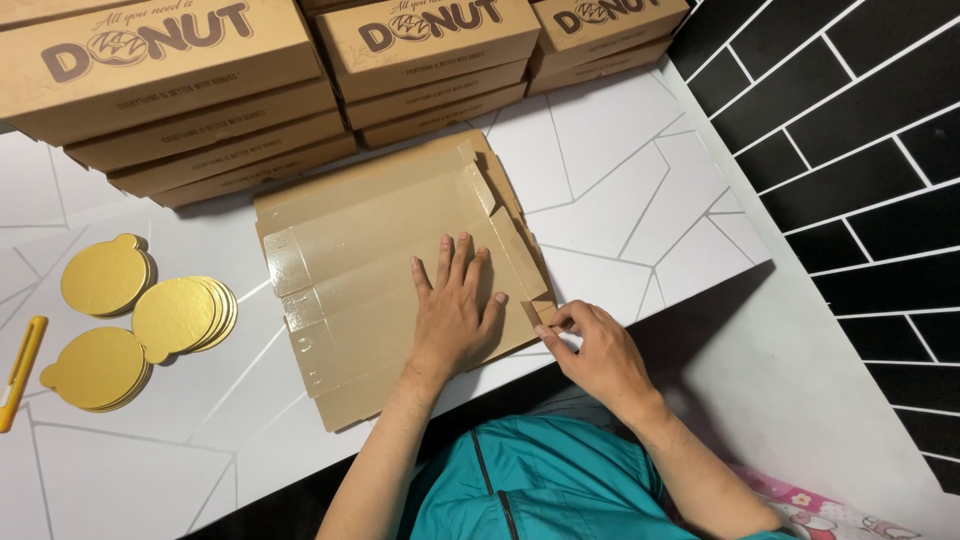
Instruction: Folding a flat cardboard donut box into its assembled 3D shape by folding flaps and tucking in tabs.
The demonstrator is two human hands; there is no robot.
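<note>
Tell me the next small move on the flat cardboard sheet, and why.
Probably lift the small side tab upward along its crease. The right hand already pinches it at the flat cardboard sheet's right edge, while the left hand lies spread flat on the sheet, holding it down on the white table.

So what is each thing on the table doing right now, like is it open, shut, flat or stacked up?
Flat brown cardboard box sheets: unfolded, piled flat.
Left hand: open, palm pressed flat on the top sheet.
Right hand: fingers pinching a corner flap of the pile.
Brown cardboard boxes with lids: folded, shut, stacked.
Round gold cardboard discs: lying in three small stacks.
Yellow utility knife: lying untouched; blade can't be made out.
</note>
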